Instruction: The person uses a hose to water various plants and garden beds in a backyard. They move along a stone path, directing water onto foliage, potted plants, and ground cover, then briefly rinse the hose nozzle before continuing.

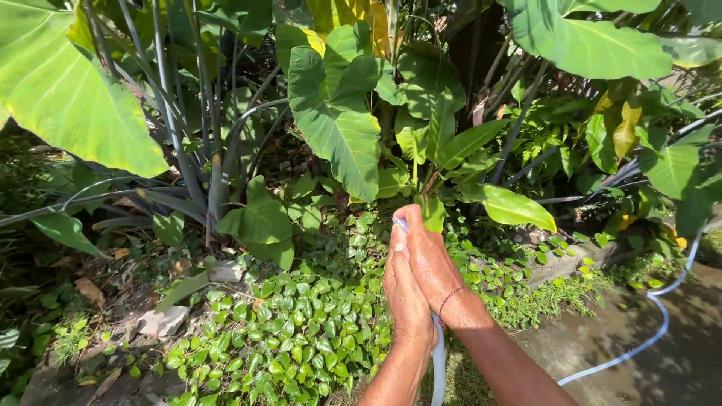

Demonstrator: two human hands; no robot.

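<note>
Clasping a pale hose (438,361) at lower centre, the left hand (406,297) and right hand (430,259) close tightly around its end. Low ground plants (301,323) cover the soil; wet paving (662,353) lies lower right.

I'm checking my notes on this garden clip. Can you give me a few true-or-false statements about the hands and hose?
1. Both hands, left hand and right hand, clasp the end of a pale hose. True.
2. The hose trails off to the left. False: it runs right across the wet pavement.
3. The right wrist wears a thin red band. True.
4. The hose end points at bare soil. False: it faces large-leaved plants.
</note>
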